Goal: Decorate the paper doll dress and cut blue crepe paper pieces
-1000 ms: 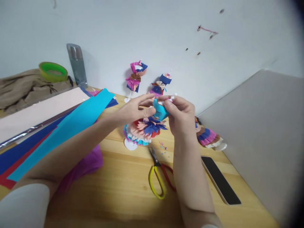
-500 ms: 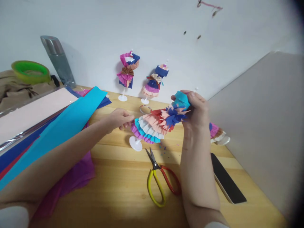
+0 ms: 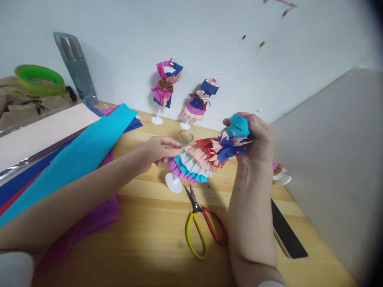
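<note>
A small dress form in a ruffled paper dress (image 3: 197, 160) leans to the right over the table, its white round base (image 3: 174, 183) at the lower left. My right hand (image 3: 257, 137) is wrapped round its turquoise top, above a blue and peach fringed piece at the waist. At the skirt's left edge, my left hand (image 3: 161, 152) pinches the ruffles between thumb and fingers. Open-bladed scissors (image 3: 196, 208) with one yellow and one red handle lie below the skirt, beside tiny paper scraps.
Two dressed forms (image 3: 164, 85) (image 3: 199, 101) stand by the wall. Coloured paper sheets (image 3: 80, 155), a bottle (image 3: 78, 65) and a green tape roll (image 3: 38, 80) are left. A phone (image 3: 287, 231) lies right, near another form (image 3: 279, 173). A small ring (image 3: 186, 136) sits behind the skirt.
My left hand has moved right and farther over the skirt's edge. The view has shifted slightly, and the held form and my right hand appear a little farther right.
</note>
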`<state>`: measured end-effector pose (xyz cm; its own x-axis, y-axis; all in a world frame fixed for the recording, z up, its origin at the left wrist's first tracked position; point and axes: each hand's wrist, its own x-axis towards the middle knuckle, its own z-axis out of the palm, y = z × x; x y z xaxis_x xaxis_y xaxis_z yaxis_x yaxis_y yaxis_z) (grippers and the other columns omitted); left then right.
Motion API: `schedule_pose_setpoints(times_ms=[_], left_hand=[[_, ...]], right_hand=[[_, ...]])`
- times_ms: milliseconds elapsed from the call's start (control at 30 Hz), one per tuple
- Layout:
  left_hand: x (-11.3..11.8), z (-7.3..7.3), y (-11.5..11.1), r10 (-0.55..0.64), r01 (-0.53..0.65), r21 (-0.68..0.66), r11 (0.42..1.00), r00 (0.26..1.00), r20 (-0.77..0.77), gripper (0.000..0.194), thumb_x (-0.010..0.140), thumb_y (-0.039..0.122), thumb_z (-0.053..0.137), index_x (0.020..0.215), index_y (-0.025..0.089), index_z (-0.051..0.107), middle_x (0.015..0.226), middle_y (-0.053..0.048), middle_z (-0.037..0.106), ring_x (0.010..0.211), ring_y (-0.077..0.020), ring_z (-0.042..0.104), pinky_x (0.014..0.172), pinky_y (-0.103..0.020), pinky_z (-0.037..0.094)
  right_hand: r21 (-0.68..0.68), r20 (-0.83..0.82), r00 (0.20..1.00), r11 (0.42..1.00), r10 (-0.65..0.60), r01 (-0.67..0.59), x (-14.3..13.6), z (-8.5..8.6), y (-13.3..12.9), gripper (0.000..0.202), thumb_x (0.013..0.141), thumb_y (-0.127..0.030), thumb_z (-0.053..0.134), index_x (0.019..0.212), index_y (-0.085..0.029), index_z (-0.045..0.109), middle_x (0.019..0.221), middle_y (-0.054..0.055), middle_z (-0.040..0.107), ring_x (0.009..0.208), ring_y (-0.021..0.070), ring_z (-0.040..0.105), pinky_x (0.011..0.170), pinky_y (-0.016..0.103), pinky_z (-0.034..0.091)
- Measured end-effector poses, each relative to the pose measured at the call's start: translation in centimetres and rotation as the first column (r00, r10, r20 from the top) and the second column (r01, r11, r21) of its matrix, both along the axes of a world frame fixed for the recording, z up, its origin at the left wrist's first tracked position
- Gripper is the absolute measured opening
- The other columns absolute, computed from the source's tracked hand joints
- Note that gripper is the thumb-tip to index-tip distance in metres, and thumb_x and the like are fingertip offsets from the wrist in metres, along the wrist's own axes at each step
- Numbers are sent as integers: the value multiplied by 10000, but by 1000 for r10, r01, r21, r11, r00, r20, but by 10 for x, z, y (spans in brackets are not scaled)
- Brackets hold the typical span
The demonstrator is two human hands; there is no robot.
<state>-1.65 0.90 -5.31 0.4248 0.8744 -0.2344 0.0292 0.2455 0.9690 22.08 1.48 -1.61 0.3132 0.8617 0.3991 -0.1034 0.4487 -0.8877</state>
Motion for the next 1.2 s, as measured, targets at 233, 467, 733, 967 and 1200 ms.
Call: schedule_pose_setpoints(times_ms=[233, 467, 733, 967, 1200], left_hand=[[9, -7, -6, 126, -128, 122, 984, 992, 23, 15, 710, 112, 662, 696, 117, 662, 448, 52, 531, 401, -44, 428, 401, -166, 307], [10, -3, -6, 202, -175, 275, 945, 977, -73, 60, 746, 138, 611, 688, 140, 595, 506, 57, 547, 451, -61, 488, 441, -167, 366], [7, 6, -9, 132, -122, 104, 987, 986, -99, 148, 861, 167, 522, 869, 117, 662, 528, 43, 545, 378, -44, 410, 351, -170, 266], [6, -2, -8, 88, -87, 113, 990, 996, -2, 196, 784, 189, 635, 947, 129, 726, 531, 28, 588, 480, -68, 485, 454, -180, 347], [4, -11, -4, 129, 15, 687, 726, 979, -157, 222, 777, 179, 622, 969, 170, 734, 863, -37, 672, 688, -112, 574, 617, -233, 451]], right_hand=[[5, 20, 1000, 1000, -6, 6, -2, 1, 0, 207, 632, -400, 732, 715, -210, 727, 627, 19, 673, 620, 199, 659, 440, 283, 472], [16, 25, 1000, 1000, 6, -7, -3, 4, -3, 211, 650, -399, 731, 735, -206, 727, 631, 28, 664, 632, 207, 667, 451, 292, 480], [-4, 0, 999, 999, -35, 35, 0, 3, 0, 209, 643, -404, 713, 716, -209, 703, 641, 6, 664, 680, 210, 682, 479, 295, 498], [-20, 19, 1000, 1000, -11, 12, -5, 2, 0, 208, 638, -379, 716, 723, -189, 704, 622, 15, 666, 636, 195, 672, 453, 270, 479], [-41, 53, 998, 999, 16, -14, -11, 0, -1, 215, 630, -394, 736, 722, -200, 717, 632, 10, 674, 589, 182, 653, 410, 266, 464]])
